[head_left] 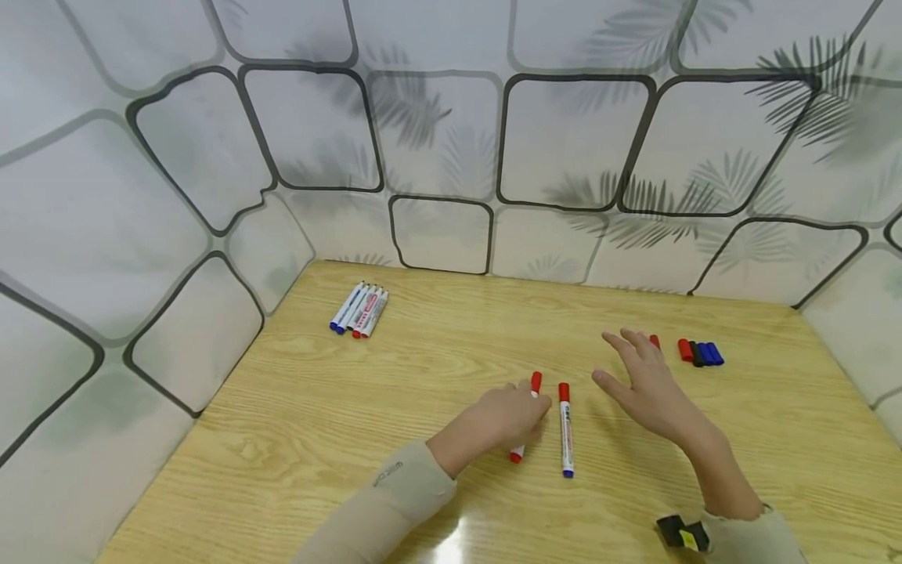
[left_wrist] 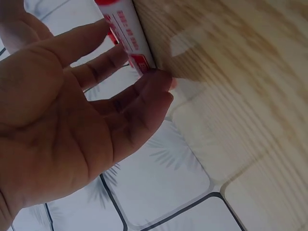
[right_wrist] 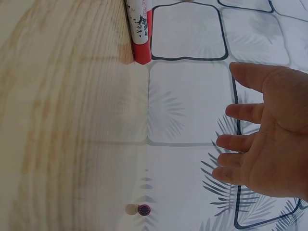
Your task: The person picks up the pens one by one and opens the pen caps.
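My left hand (head_left: 509, 415) is over a white whiteboard marker (head_left: 536, 382) with a red cap and a red end. The left wrist view shows its thumb and fingers around the printed barrel of this marker (left_wrist: 126, 36), low over the wooden table. Just right of it lies a second marker (head_left: 567, 431), red-capped with a blue end. My right hand (head_left: 651, 392) hovers above the table further right, fingers spread and holding nothing. Past its fingertips, a loose red cap (head_left: 654, 341) shows partly.
A row of loose caps, one red (head_left: 686, 350), one dark (head_left: 697, 354) and two blue (head_left: 710, 353), lies at the right rear of the table (head_left: 437, 337). Several white markers (head_left: 360, 309) lie side by side at the back left. Patterned walls (head_left: 444, 235) border the table.
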Tool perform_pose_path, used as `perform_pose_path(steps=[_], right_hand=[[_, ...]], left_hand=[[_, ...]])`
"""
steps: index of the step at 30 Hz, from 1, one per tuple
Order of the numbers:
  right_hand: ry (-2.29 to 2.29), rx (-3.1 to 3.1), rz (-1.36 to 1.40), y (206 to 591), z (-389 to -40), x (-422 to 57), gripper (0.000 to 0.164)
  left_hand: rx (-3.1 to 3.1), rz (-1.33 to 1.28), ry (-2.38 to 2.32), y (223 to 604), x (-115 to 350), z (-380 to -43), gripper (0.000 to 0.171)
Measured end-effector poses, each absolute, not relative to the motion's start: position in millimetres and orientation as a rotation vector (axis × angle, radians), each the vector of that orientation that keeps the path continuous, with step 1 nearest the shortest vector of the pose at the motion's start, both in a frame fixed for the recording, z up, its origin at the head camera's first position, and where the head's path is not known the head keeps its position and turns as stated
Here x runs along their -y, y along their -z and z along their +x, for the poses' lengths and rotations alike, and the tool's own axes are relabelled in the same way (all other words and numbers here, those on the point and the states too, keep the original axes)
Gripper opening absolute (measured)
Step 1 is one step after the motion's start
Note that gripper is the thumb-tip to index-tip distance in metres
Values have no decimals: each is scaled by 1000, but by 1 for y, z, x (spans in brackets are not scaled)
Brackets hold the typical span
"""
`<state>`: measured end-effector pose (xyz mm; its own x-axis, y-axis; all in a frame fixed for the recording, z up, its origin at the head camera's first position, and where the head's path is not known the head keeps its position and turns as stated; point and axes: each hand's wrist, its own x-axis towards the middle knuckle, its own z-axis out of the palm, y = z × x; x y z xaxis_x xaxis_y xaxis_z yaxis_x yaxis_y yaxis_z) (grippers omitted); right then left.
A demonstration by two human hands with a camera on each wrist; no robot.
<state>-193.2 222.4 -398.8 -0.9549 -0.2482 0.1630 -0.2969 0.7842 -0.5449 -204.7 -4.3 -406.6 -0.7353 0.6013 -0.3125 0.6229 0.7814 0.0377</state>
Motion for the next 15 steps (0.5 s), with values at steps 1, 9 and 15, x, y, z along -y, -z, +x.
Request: perform_pose_path(steps=[1, 9, 15], right_hand=[[-902, 2890, 447, 399, -193, -222, 69], [-901, 2892, 462, 400, -194, -223, 69], [-899, 2888, 473, 401, -193, -222, 68]], left_hand=[[-2671, 914, 100, 407, 4, -205, 23], [-2698, 844, 16, 412, 12, -213, 29], [-2627, 779, -308, 408, 26, -222, 26]])
